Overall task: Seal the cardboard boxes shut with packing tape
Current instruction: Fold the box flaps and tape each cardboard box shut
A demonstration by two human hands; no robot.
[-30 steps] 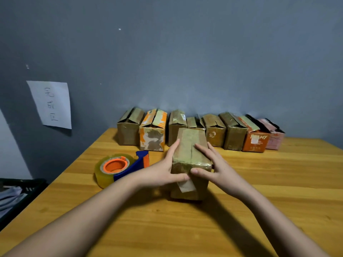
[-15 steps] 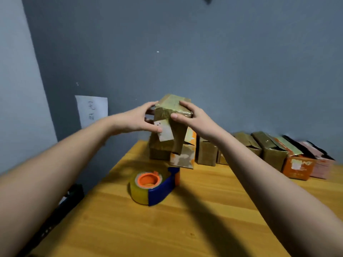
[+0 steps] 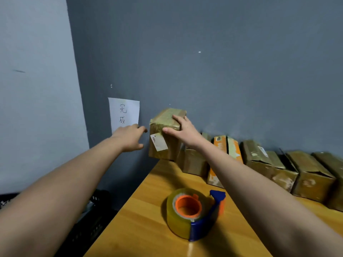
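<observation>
At left, the left hand [image 3: 130, 137] hangs open, touching nothing. Just beside it, the right hand [image 3: 182, 130] grips the taped box [image 3: 163, 138] aloft beyond the table [image 3: 141, 210] corner. It looks light, stiff, tape-slick; hold its edges.

Taped box [image 3: 167, 134] aloft past the table's [image 3: 144, 216] far left corner, right hand [image 3: 182, 131] over its top, left hand [image 3: 130, 137] just left of it, apart. Behind and right, row of boxes [image 3: 259, 164] along the wall. Tape dispenser [image 3: 194, 213] on the table, nearer. Paper sign [image 3: 124, 114] on the wall, behind the left hand.
</observation>
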